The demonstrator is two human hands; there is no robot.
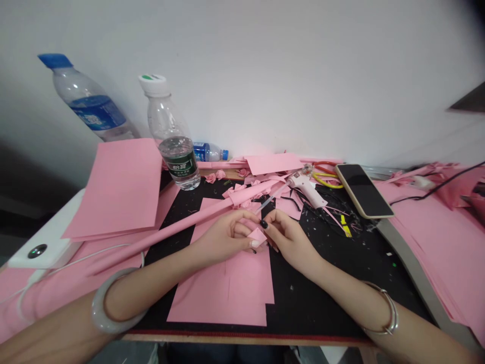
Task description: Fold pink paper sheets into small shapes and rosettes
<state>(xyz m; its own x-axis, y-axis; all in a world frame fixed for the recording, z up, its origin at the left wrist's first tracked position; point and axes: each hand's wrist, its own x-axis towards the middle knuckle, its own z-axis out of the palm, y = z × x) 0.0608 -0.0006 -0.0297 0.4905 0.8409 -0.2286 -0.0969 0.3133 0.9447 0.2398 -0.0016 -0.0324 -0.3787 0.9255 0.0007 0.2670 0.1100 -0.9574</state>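
Observation:
Between my two hands is a small folded piece of pink paper (257,235), held above larger pink sheets (223,288) that lie on a black mat. My left hand (231,232) pinches it between thumb and fingers. From the right side, the thumb and bent fingers of my right hand (286,235) close on its edge. Part of the piece is covered by my fingers. Just beyond the hands are a pink-and-white glue gun (308,189) and a long rolled pink paper tube (182,222).
Bottles (178,151) stand at the back left, near a stack of pink sheets (121,187) and a white device (49,247). A phone (364,189), scissors with red and yellow handles (328,177) and more pink paper (428,247) lie to the right. Scraps (242,194) cover the mat's back.

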